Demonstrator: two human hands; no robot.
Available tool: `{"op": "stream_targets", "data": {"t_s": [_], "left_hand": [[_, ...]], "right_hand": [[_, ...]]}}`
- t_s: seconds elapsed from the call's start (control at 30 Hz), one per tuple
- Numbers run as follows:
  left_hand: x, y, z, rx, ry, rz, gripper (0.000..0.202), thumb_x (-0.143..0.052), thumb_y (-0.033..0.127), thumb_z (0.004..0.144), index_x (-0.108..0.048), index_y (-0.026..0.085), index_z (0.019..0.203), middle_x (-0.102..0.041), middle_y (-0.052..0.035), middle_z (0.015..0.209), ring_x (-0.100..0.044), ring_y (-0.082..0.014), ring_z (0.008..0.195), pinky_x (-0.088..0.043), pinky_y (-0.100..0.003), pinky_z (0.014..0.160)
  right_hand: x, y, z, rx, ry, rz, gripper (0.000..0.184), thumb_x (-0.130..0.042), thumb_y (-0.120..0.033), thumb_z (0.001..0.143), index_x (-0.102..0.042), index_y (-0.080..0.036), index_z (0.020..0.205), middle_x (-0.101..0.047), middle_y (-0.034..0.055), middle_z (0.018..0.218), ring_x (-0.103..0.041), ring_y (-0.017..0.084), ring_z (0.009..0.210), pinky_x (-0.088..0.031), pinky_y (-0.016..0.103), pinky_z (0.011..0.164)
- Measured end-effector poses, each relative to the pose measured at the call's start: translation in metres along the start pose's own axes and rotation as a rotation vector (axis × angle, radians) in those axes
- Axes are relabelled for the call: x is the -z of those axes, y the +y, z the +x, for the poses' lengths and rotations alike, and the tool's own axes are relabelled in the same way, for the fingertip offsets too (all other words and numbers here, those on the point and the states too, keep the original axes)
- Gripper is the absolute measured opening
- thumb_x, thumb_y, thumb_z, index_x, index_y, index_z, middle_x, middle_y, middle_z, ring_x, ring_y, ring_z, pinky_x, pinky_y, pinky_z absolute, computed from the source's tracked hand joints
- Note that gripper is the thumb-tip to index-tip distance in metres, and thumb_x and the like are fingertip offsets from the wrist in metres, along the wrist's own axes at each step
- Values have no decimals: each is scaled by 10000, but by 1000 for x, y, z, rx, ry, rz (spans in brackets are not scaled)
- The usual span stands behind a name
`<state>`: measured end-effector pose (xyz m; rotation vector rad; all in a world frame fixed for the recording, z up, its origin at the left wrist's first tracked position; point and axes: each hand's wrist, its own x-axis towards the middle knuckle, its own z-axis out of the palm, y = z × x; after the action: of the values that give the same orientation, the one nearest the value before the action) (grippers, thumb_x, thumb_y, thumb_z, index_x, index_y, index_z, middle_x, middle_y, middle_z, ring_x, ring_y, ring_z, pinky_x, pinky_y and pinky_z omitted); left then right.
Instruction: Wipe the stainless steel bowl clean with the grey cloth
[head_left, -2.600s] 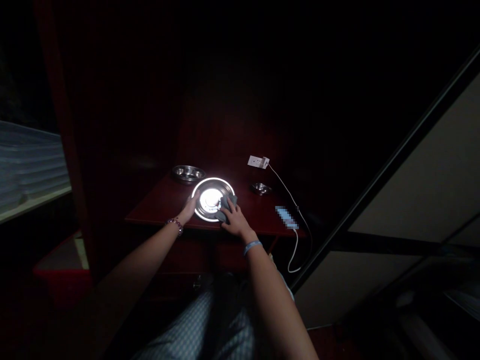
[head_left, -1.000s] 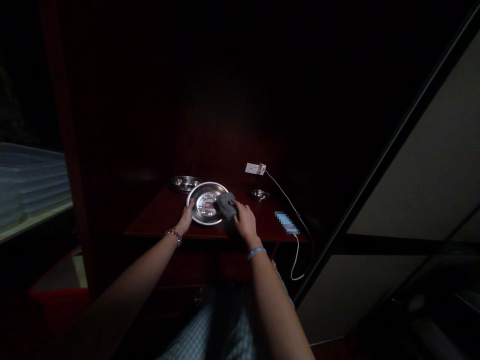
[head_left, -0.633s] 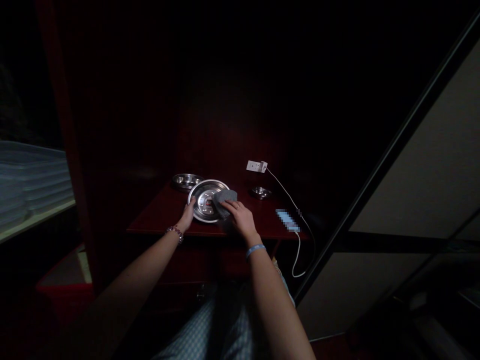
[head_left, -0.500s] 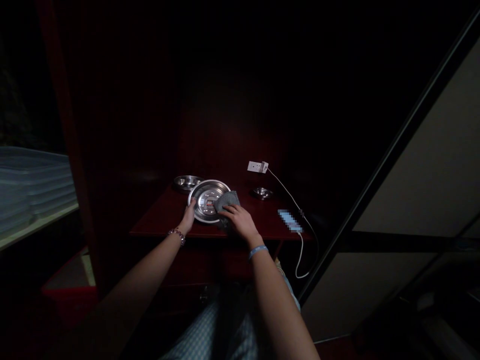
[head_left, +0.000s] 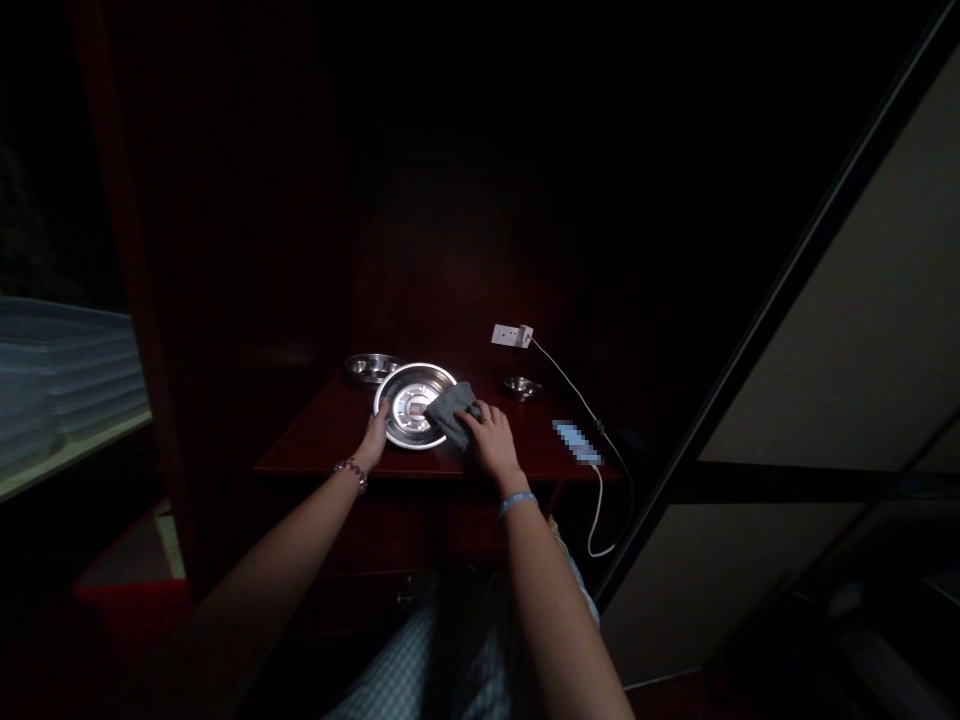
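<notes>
A round stainless steel basin [head_left: 405,425] is tilted toward me above the dark red desk, a small label on its bottom. My left hand [head_left: 374,432] grips its left rim, thumb on the inside. In my right hand [head_left: 491,437] is a grey cloth [head_left: 451,409], pinched between thumb and fingers, lying over the basin's right rim. Behind the basin on the left sits another steel dish [head_left: 365,369], partly hidden by it. A small steel bowl [head_left: 521,388] stands farther back to the right.
The desk [head_left: 300,445] backs onto a wall with a white power socket [head_left: 511,335]. A white cable [head_left: 564,372] runs from it to a pixelated phone [head_left: 577,442] at the right. Stacked clear plastic containers [head_left: 75,375] stand on a shelf at the left.
My right hand has shifted slightly right and its grip on the cloth has changed, with more cloth showing. My left hand still holds the basin, which is almost in the same place.
</notes>
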<state>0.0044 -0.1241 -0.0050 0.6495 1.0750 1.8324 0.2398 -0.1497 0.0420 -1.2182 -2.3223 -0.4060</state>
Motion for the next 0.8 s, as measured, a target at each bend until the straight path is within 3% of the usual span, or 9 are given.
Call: {"op": "stream_targets", "data": {"t_s": [0.2,0.37,0.57,0.8], "left_hand": [[-1,0,-1,-11,1,0,308,-581,340,985,-741,150,1167,-787,-155,1196,-662,-315,1301,-489,-458,1150],[1,0,0,-21,15,22,318,-583,325,979,-732,144,1194,-774,-154,1235,-630,-311,1343,-447,-456,1184],[-1,3,-3,15,0,24,336,-554,327,1001,-722,119,1204,-771,-161,1248,-648,-303,1318,-471,-431,1164],[-4,7,-7,20,-4,28,351,-557,332,1002,-728,115,1219,-809,-158,1123,-720,-309,1199,-528,-445,1104]], "right_hand": [[-8,7,2,-251,109,20,551,-444,-58,954,-591,-244,1452,-598,200,1395,-573,302,1226,-467,466,1037],[-11,7,1,-384,54,119,610,-396,-24,928,-523,-199,1498,-557,223,1412,-641,289,1161,-536,415,969],[-15,10,3,-320,195,471,642,-464,-16,829,-576,-203,1433,-497,159,1425,-633,235,1197,-511,403,1079],[-28,16,10,-256,301,567,558,-408,-64,880,-652,-204,1361,-564,141,1398,-541,228,1343,-403,439,1211]]}}
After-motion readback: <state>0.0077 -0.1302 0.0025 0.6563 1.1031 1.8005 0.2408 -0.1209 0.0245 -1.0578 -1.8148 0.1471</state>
